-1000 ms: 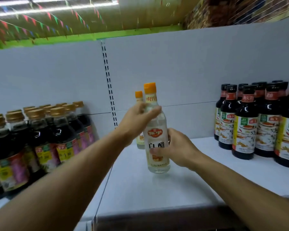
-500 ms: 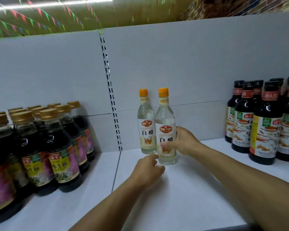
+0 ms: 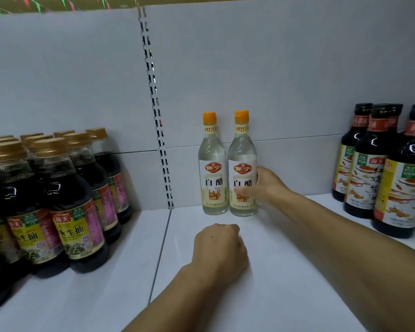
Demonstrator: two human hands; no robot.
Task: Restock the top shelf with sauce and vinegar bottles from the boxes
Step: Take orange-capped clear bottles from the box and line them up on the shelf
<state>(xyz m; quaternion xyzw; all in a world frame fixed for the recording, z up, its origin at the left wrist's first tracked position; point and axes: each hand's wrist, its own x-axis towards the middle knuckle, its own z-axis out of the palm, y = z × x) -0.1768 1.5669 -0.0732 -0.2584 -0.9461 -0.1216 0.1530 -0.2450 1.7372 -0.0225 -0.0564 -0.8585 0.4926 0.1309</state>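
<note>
The second vinegar bottle (image 3: 242, 174) now stands at the back of the top shelf (image 3: 285, 271), touching the first vinegar bottle (image 3: 212, 173). The right hand (image 3: 265, 185) still wraps its label. The left hand (image 3: 222, 254) has dropped away, apparently curled and empty. Placement is essentially complete.

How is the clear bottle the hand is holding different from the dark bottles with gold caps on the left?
The held vinegar bottle is clear with an orange cap; the soy sauce bottles are dark with gold caps. The vinegar bottle is slim, with a white label; the soy sauce bottles are broader, with yellow and pink labels. Only the vinegar bottle is gripped, by the right hand. All stand upright.
</note>
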